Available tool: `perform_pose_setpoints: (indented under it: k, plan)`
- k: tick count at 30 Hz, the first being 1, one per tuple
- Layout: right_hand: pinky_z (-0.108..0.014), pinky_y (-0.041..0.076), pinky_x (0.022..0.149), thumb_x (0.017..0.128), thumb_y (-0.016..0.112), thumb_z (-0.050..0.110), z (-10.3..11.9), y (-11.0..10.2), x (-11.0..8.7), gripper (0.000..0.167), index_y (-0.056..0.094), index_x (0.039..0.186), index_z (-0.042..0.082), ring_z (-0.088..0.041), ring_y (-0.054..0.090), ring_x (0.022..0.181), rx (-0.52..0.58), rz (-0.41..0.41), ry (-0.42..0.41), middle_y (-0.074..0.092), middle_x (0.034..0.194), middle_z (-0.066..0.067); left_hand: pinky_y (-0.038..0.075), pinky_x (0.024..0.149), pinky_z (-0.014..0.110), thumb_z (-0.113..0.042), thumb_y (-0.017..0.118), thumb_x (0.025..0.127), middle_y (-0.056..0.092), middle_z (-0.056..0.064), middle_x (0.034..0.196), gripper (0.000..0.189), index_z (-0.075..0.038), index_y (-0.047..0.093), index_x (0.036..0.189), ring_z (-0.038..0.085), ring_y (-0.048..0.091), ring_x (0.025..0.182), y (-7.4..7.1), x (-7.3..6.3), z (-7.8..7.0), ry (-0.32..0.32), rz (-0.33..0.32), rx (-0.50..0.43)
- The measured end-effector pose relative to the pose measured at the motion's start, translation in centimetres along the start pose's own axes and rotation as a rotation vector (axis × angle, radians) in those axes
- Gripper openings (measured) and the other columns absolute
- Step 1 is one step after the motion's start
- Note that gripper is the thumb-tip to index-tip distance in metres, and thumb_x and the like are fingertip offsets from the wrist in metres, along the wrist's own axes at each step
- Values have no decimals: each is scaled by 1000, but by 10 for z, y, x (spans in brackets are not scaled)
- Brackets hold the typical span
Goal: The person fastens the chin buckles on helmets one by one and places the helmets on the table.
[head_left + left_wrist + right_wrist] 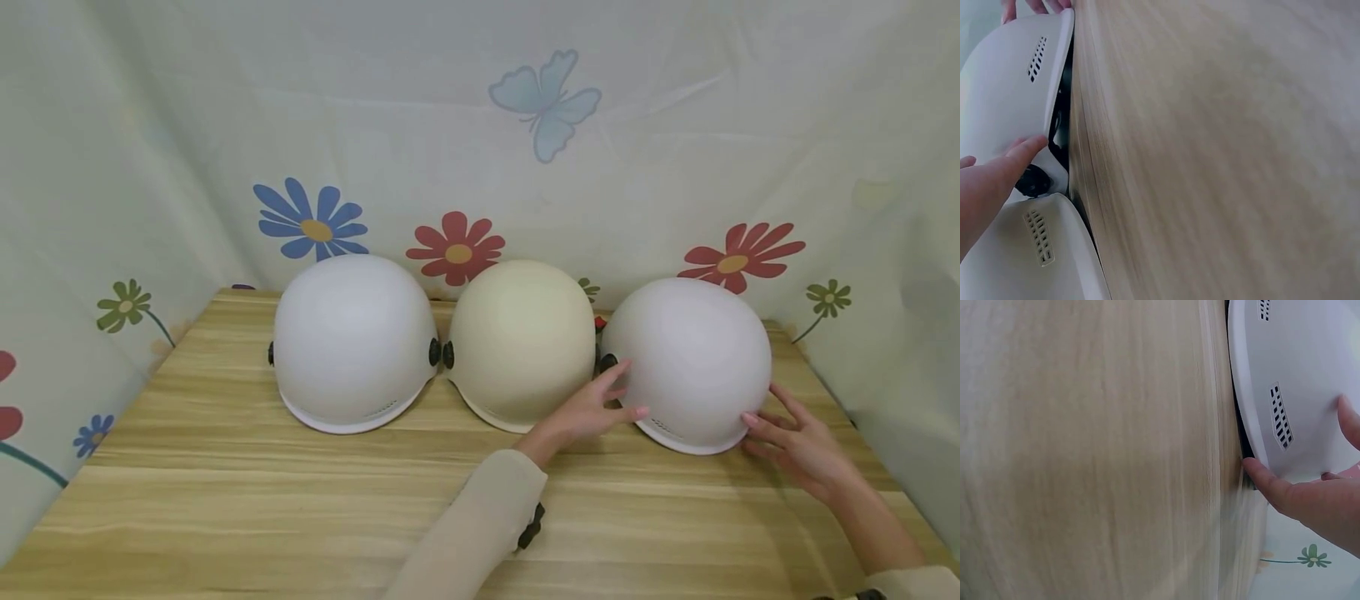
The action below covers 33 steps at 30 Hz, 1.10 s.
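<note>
A white helmet (690,362) stands on the wooden table at the right, dome up, with a hand at either side. On its left side, my left hand (588,410) reaches across the front of the cream helmet (521,333), its spread fingertips at the white shell near the black side knob (1034,181). My right hand (802,446) is at the opposite side, fingers extended. In the right wrist view one fingertip (1257,467) touches the lower rim and another lies against the shell beyond the vent slots.
Another white helmet (356,342) stands at the left of the row, its black knob close beside the cream helmet's. Behind the wooden table (262,508) hangs a pale cloth (420,100) printed with flowers and a butterfly.
</note>
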State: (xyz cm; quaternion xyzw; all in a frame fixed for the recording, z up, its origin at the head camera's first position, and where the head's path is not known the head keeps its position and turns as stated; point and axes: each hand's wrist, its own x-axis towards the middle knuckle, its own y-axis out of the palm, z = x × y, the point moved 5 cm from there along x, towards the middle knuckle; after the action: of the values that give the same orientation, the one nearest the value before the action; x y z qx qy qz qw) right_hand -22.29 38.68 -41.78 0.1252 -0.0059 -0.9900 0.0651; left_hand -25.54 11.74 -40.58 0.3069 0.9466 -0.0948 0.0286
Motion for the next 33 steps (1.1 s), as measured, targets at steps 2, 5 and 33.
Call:
perform_pose_setpoints:
  k: [2, 5, 33]
  plan:
    - [-31, 50, 79, 93, 52, 8, 2, 2, -1, 86, -15, 145, 23, 0, 56, 90, -6, 2, 5, -13, 139, -37, 32, 101, 32, -34, 61, 87, 19, -5, 149, 72, -26, 21, 146, 13, 35, 128, 0, 1, 0, 0, -4, 6]
    - [-32, 50, 80, 93, 52, 10, 4, 3, -2, 86, -16, 144, 22, 1, 55, 89, -26, 3, 13, -12, 139, -38, 33, 100, 32, -36, 60, 87, 18, -5, 149, 71, -26, 21, 146, 14, 35, 128, 0, 1, 1, 6, -8, 8]
    - [-31, 52, 76, 91, 44, -10, 36, 12, -23, 47, 48, 128, 19, -14, 61, 91, 129, 79, -286, 48, 110, -3, 41, 93, 30, -22, 59, 90, 42, 11, 137, 58, -13, 33, 142, 23, 43, 122, -45, -53, -13, 91, 18, 58]
